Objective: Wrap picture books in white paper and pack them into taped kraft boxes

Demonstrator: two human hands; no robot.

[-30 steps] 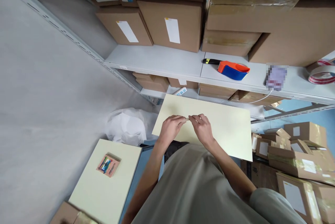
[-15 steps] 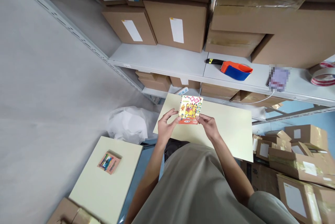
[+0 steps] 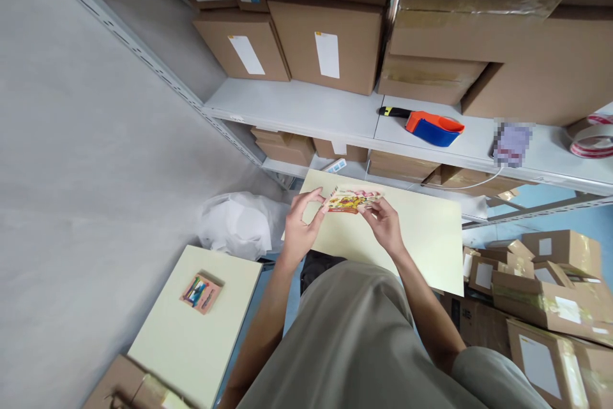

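A small colourful booklet (image 3: 353,199) with red and yellow print is held tilted almost flat over a pale yellow table (image 3: 421,237). My left hand (image 3: 301,221) pinches its left edge with the fingertips. My right hand (image 3: 383,224) grips its right edge between thumb and fingers. Both hands hover just above the tabletop in front of my body.
A second pale table (image 3: 191,332) at lower left carries a small colourful packet (image 3: 201,291). A grey shelf (image 3: 297,106) holds an orange and blue tape dispenser (image 3: 433,127) and tape rolls (image 3: 591,138) under stacked cardboard boxes (image 3: 325,45). Small boxes (image 3: 546,281) lie at right; a white bag (image 3: 237,224) lies on the floor.
The hands lifted the booklet from a thin edge-on hold, showed its cover upright, and now tip it back towards flat. The view shifted slightly.
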